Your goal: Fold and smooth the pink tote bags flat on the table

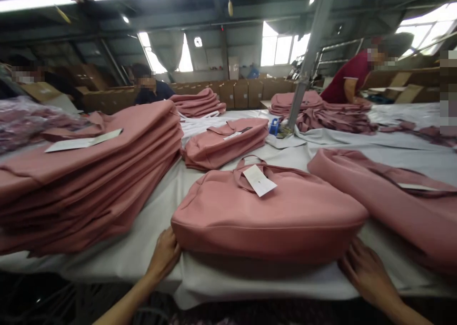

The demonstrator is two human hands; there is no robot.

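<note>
A pink bag (pixel 271 215) with two handles lies on the white-covered table (pixel 150 239), right in front of me. A white tag (pixel 260 180) hangs at its handles. My left hand (pixel 166 253) grips the bag's lower left corner, its fingertips partly hidden by the bag. At the lower right corner, my right hand (pixel 364 268) touches the bag with its fingers spread, some tips beneath the edge. Both ends of the bag appear slightly raised at the front.
A tall stack of pink bags (pixel 107 182) stands at left, another bag (pixel 228 142) behind, and one (pixel 392 196) at right. A metal post (pixel 303 77) rises beyond. Several people work at the far side, one in a red shirt (pixel 348 80).
</note>
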